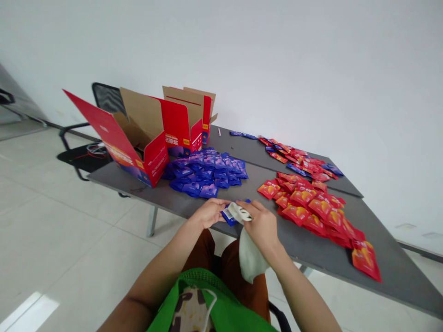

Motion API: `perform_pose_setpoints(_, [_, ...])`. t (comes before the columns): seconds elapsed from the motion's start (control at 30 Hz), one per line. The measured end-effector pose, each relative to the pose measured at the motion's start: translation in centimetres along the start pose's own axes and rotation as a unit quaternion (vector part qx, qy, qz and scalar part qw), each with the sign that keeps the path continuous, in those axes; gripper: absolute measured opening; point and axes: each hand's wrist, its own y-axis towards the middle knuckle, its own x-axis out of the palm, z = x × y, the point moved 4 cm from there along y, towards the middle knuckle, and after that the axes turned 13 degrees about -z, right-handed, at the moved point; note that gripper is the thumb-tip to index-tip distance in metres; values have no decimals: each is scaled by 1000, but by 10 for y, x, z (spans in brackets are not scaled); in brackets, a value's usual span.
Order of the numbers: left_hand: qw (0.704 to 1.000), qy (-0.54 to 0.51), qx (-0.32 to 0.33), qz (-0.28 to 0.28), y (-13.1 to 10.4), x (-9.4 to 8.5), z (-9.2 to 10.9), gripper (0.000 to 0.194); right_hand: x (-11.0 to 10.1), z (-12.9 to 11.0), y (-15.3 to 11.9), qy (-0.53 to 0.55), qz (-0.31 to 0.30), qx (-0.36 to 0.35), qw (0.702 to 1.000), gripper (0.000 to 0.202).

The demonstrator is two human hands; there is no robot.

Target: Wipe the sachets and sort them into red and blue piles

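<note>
At the near edge of the dark grey table [254,184], in the head view, the left hand [210,213] pinches a small flat blue packet [228,216] while the right hand [262,226] grips a limp white cloth [252,256] against it. Glossy blue pouches [209,171] lie heaped beyond, shiny red-orange pouches [313,206] to the right.

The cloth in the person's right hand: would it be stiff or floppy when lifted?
Probably floppy: the cloth droops below the right hand. It looks likely to be light, since that one hand holds it up. It seems unlikely to roll, as it bunches softly against the blue packet.
</note>
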Motion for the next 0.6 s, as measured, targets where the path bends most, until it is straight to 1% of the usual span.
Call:
perform_pose_setpoints(0.07, [1000,-1,2,-5,-5,3,0,29,10,-9,3,17,-29,-46,998,41])
perform_pose_setpoints(0.1, [1000,-1,5,-10,-10,5,-1,29,15,-8,7,23,-43,-48,998,39])
perform_pose_setpoints(0.13, [1000,0,6,-20,-16,8,-2,29,20,-3,12,25,-55,-31,998,37])
perform_pose_setpoints(0.17, [999,3,2,-37,-24,12,-5,31,23,6,17,23,-63,4,998,34])
perform_pose_setpoints(0.23, [997,28,-20,-76,-42,17,-10,40,27,28,24,7,-72,90,993,29])
perform_pose_setpoints(0.27, [995,49,-30,-83,-51,18,-9,45,27,37,24,-2,-74,122,990,28])
perform_pose_setpoints(0.3, [994,78,-31,-73,-59,15,-6,48,27,45,24,-10,-76,141,987,27])
perform_pose_setpoints(0.33, [992,116,-18,-40,-66,10,2,48,28,49,22,-15,-78,148,986,26])
perform_pose_setpoints(0.37, [986,164,7,13,-73,2,15,47,28,52,19,-20,-77,149,986,26])
perform_pose_setpoints(0.4, [971,221,42,84,-81,-6,33,45,29,52,17,-25,-74,149,986,26])
perform_pose_setpoints(0.43, [940,286,83,163,-90,-14,55,43,30,52,14,-31,-69,149,986,26])
perform_pose_setpoints(0.47, [893,360,122,241,-99,-19,80,42,31,50,11,-36,-61,148,986,27])
perform_pose_setpoints(0.5, [828,430,163,321,-109,-21,106,41,33,49,9,-40,-50,147,987,27])
perform_pose_setpoints(0.53, [750,506,191,381,-116,-19,131,41,34,48,8,-41,-42,145,988,27])
perform_pose_setpoints(0.57, [673,569,201,428,-120,-15,153,41,35,47,7,-40,-35,144,988,26])
perform_pose_setpoints(0.6, [606,611,201,467,-120,-11,171,43,36,47,7,-37,-30,143,989,26])
